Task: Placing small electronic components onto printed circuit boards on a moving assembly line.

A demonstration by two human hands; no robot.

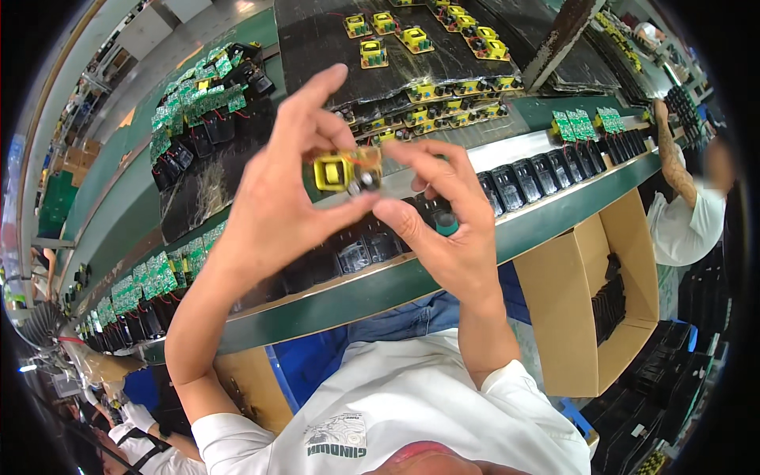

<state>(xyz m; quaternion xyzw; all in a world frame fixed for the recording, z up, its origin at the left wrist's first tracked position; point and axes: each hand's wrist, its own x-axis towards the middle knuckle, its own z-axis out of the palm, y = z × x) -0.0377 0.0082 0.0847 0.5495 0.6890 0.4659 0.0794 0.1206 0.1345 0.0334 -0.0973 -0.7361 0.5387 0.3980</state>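
Note:
My left hand (273, 186) pinches a small circuit board (366, 170) with a yellow-framed transformer (332, 172) by its edges, raised above the bench. Its forefinger sticks up, away from the board. On the other side, my right hand (455, 210) has its forefinger and thumb tips close to the board's right end; blur hides whether they touch it. A dark tool with a teal end (446, 224) lies in the web of my right hand; the rest is mostly hidden. Below, a row of black plastic casings (368, 251) runs along the bench.
More boards with yellow transformers (416, 39) lie on stacked black sheets beyond my hands. Green circuit boards (190, 107) and casings crowd the left. A cardboard box (566, 309) stands at the right, near a co-worker's arm (673, 162). A metal post (562, 43) rises at the back.

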